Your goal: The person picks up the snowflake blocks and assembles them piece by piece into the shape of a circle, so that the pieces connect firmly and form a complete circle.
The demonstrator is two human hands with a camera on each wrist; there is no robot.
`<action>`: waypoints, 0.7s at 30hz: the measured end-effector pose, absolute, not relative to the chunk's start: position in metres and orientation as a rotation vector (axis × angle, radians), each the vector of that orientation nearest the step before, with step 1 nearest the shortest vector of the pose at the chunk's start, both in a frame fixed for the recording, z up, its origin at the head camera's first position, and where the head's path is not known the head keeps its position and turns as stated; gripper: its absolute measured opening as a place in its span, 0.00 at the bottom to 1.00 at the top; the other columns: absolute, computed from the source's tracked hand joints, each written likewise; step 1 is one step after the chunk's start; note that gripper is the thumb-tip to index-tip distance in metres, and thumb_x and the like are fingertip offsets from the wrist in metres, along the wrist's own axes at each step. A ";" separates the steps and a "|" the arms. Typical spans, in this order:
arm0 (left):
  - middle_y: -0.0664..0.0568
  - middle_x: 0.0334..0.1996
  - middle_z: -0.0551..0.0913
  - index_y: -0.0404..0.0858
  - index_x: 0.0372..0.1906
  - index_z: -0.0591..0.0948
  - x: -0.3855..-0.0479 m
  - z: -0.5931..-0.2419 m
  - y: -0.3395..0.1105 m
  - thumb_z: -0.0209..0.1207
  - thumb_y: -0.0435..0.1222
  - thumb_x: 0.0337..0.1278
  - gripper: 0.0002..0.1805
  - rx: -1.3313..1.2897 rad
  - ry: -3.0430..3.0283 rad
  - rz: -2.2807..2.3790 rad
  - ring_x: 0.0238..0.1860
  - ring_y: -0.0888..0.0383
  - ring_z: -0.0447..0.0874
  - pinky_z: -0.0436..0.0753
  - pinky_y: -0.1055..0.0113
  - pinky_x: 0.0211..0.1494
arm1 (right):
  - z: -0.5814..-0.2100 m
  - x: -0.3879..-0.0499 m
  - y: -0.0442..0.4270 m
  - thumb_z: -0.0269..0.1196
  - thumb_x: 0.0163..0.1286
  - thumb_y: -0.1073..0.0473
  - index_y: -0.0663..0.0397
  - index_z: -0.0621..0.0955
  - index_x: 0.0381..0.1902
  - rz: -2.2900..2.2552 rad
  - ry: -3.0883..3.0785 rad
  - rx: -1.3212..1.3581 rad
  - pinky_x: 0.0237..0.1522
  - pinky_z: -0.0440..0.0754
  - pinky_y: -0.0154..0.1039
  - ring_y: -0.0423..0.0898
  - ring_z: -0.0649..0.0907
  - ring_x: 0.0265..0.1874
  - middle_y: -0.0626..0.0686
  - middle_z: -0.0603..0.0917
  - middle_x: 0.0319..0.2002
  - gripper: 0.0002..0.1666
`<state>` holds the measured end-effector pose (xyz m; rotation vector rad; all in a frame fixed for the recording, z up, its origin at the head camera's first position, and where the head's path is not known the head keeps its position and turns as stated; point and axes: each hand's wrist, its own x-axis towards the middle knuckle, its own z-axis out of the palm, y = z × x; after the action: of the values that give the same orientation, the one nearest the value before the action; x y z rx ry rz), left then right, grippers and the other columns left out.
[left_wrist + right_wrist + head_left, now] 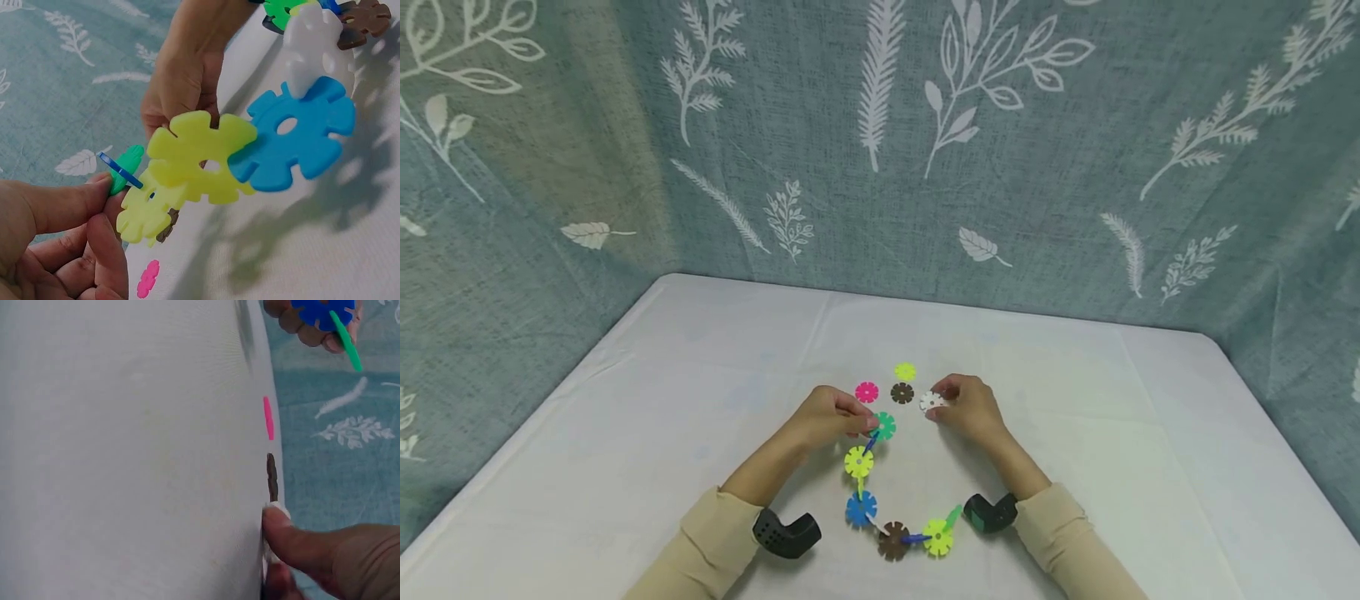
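Observation:
My left hand (826, 419) pinches the green notched disc (886, 427) at one end of a linked chain of flat, flower-shaped plastic discs. From there the chain runs through a yellow disc (858, 462), a light blue disc (861, 508) and a brown disc (893, 542) to another yellow disc (937, 538) and an upright green disc (953, 517). In the left wrist view, a dark blue disc (122, 170) is slotted into the green one by the thumb. My right hand (970, 408) holds a loose white disc (929, 403) between thumb and fingers, low at the tabletop.
Loose on the white table (760, 333) lie a pink disc (867, 392), a brown disc (902, 393) and a yellow disc (906, 372), just beyond the hands. Black wrist devices sit at both cuffs. A leaf-patterned curtain (820, 100) hangs behind the table and at its sides.

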<state>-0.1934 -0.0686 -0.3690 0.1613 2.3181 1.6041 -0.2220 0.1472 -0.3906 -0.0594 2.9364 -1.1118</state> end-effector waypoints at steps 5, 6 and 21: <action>0.47 0.28 0.85 0.28 0.27 0.81 -0.195 -0.369 -0.068 0.61 0.32 0.52 0.08 0.158 2.324 1.612 0.26 0.64 0.79 0.78 0.67 0.35 | -0.384 -0.215 0.147 0.69 0.50 0.67 0.57 0.83 0.29 -1.254 2.902 -0.090 0.25 0.71 0.33 0.42 0.76 0.21 0.51 0.83 0.22 0.07; 0.48 0.28 0.85 0.28 0.27 0.81 -0.195 -0.369 -0.068 0.61 0.31 0.52 0.08 0.150 2.326 1.611 0.26 0.63 0.79 0.78 0.67 0.35 | -0.381 -0.213 0.146 0.68 0.50 0.68 0.58 0.83 0.28 -1.300 2.884 -0.110 0.25 0.71 0.32 0.40 0.77 0.20 0.51 0.83 0.21 0.05; 0.47 0.30 0.86 0.29 0.27 0.82 -0.194 -0.366 -0.068 0.61 0.32 0.51 0.08 0.098 2.343 1.609 0.27 0.63 0.80 0.78 0.66 0.37 | -0.370 -0.186 0.126 0.68 0.52 0.68 0.55 0.81 0.21 -1.410 2.866 -0.460 0.25 0.72 0.29 0.38 0.74 0.20 0.48 0.82 0.21 0.06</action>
<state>-0.1939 -0.0678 -0.3662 0.0976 2.3430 1.6092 -0.1859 0.1257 -0.3703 -0.4600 2.8663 -1.4102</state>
